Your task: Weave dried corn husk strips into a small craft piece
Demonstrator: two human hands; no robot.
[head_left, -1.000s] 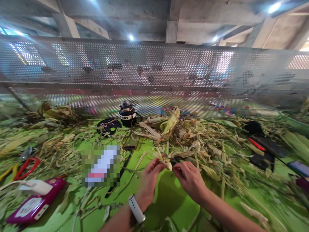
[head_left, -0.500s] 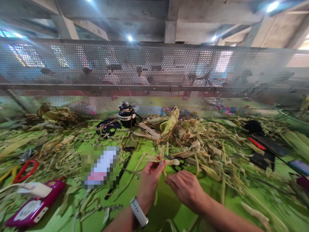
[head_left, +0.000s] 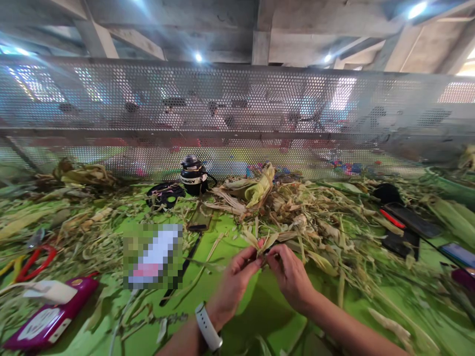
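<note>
Pale strips of corn husk fan out above my fingertips at the centre of the view. My left hand, with a white band on its wrist, pinches the husk strips between thumb and fingers. Close beside it, my right hand has its fingers closed at the right side of the same strips, thumb and fingertips together. The exact spot where the fingers meet the husk is partly hidden. Behind the hands lies a heap of dry husk pieces, with a larger yellow-green husk on top.
A black jar stands near the perforated metal screen. At left lie red-handled scissors and a purple power bank with a white plug. Dark phones lie at right. Husk scraps cover much of the green table.
My right hand has risen and moved in beside the left fingertips. My left hand has shifted slightly right, and the husk strips now spread differently, hiding the black scissor handles behind them.
</note>
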